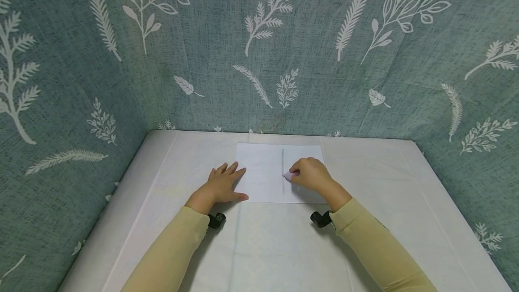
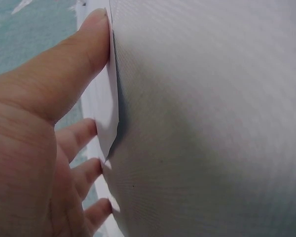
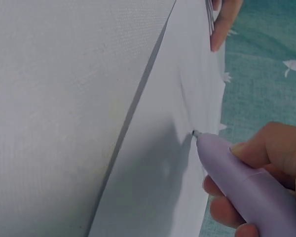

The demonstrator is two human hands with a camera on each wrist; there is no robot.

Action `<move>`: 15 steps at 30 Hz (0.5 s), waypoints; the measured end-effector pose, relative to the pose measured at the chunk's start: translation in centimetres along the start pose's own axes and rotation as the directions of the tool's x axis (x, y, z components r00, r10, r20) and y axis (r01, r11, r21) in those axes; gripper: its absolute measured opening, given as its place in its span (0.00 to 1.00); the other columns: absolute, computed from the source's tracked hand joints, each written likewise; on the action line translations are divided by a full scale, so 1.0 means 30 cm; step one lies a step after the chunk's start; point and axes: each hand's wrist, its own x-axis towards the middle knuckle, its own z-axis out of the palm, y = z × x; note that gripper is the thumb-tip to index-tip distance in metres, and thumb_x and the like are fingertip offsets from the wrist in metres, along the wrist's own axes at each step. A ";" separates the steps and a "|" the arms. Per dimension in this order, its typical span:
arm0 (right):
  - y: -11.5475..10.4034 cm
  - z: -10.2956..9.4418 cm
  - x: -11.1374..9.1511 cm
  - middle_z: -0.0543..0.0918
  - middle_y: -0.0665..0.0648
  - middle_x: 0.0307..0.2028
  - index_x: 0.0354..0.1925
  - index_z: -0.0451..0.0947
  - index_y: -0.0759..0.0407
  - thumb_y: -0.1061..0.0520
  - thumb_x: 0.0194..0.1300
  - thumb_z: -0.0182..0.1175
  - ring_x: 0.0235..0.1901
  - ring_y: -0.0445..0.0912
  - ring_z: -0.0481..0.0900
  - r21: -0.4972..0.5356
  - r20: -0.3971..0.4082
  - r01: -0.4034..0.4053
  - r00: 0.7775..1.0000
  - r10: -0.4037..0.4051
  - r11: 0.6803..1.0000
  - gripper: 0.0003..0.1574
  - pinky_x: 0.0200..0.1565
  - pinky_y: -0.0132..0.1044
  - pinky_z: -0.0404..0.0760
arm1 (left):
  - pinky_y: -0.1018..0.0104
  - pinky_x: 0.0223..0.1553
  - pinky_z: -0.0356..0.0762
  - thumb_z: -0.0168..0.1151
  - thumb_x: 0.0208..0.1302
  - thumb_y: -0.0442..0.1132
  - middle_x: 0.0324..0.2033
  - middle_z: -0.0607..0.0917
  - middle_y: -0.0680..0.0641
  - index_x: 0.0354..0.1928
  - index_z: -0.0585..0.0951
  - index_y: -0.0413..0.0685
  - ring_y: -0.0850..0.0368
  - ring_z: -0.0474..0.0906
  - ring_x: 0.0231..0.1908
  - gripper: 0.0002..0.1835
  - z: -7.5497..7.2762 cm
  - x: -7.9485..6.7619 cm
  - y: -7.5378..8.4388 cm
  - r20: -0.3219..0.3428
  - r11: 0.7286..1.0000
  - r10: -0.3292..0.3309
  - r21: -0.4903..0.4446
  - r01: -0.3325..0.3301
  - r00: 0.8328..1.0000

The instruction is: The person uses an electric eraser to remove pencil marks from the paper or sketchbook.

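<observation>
A white sheet of paper (image 1: pixel 261 159) lies on the table, with a grey line (image 1: pixel 282 159) running down it. The line looks darker in its far part and fainter nearer the person. My right hand (image 1: pixel 311 174) grips a thick, light-purple pen-shaped tool (image 3: pixel 237 175) between thumb and fingers. Its narrow dark tip (image 3: pixel 195 133) meets the paper at the line. My left hand (image 1: pixel 222 185) lies with fingers spread at the sheet's left edge. In the left wrist view, its thumb (image 2: pixel 81 49) rests on the paper (image 2: pixel 104 108) by the near corner.
A white cloth (image 1: pixel 275 247) covers the table. Green leaf-patterned fabric (image 1: pixel 215 80) hangs behind it and at both sides. Small black devices (image 1: pixel 217 221) sit at both wrists, below the light sleeves (image 1: pixel 170 247).
</observation>
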 end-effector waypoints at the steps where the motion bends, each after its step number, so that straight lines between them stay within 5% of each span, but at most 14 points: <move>1: 0.000 -0.001 0.000 0.84 0.49 0.40 0.40 0.86 0.49 0.53 0.54 0.65 0.41 0.47 0.78 -0.004 -0.006 -0.007 1.000 0.007 1.000 0.12 0.43 0.41 0.76 | 0.37 0.63 0.36 0.60 0.47 0.70 0.71 0.47 0.47 0.71 0.54 0.61 0.39 0.38 0.69 0.51 -0.001 0.000 0.001 0.001 1.000 0.001 -0.001 -0.001 1.000; 15: 0.002 0.001 0.003 0.84 0.49 0.39 0.40 0.85 0.50 0.53 0.55 0.65 0.41 0.47 0.78 -0.005 -0.019 -0.015 1.000 0.015 1.000 0.12 0.43 0.40 0.76 | 0.37 0.63 0.36 0.60 0.47 0.69 0.71 0.47 0.47 0.71 0.55 0.60 0.39 0.38 0.69 0.50 -0.007 -0.006 0.007 0.003 1.000 -0.007 -0.004 0.007 1.000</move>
